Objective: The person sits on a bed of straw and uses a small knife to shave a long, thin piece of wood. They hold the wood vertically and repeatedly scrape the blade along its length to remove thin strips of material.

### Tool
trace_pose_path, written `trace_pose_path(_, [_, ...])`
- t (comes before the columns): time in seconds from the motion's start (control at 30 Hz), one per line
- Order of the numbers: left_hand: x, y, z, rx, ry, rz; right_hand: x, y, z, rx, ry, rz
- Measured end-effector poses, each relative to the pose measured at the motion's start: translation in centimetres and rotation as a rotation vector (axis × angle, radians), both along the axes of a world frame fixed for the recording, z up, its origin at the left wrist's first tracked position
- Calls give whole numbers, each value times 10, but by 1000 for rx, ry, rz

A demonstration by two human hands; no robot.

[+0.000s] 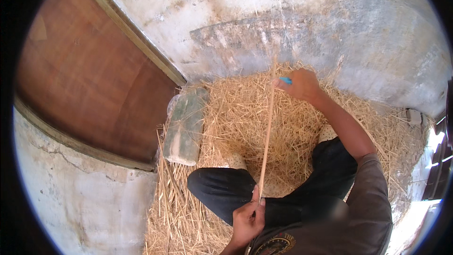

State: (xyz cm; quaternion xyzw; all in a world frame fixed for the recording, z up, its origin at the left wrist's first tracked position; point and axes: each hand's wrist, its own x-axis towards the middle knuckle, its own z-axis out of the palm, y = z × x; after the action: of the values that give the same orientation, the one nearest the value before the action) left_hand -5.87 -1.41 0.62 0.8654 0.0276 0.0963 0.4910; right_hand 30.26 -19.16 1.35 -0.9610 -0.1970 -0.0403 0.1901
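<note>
A long, thin, pale strip (268, 139), looking like split bamboo or cane, stretches away from my lap toward the wall. Its near end is pinched between thumb and fingers of my left hand (248, 220), low in front of my body. Farther out, my right hand (302, 85) is closed round a small bright blue object (286, 80), of which only a short piece shows beside the thumb. That thumb lies against or right next to the strip near its far end. Whether the blue object has a blade is hidden by my fingers.
Loose straw-like shavings (236, 108) cover the floor between and around my bent legs (219, 184). A greyish-green block (186, 125) lies to the left. Longer strips (177, 198) lie nearer on that side. A brown door panel (99, 71) and a stained wall (302, 23) border the spot.
</note>
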Motion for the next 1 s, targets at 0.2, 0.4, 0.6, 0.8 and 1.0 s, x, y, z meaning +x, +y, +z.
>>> trace_pose_path(0.2, [3,-7,1,-220,158,-45,89,-66,-5,214,14,-394])
trace_pose_path(0.4, [26,9,-7,-1010,401,24,-11,-19,-9,-53,153,92])
trace_pose_path(0.6, [42,7,0,-970,307,2,-126,27,19,-94,52,589])
trace_pose_path(0.8, [31,3,6,-489,238,88,-109,29,14,-106,83,471])
trace_pose_path(1.0, [28,1,15,-196,183,139,-82,31,16,-53,19,356])
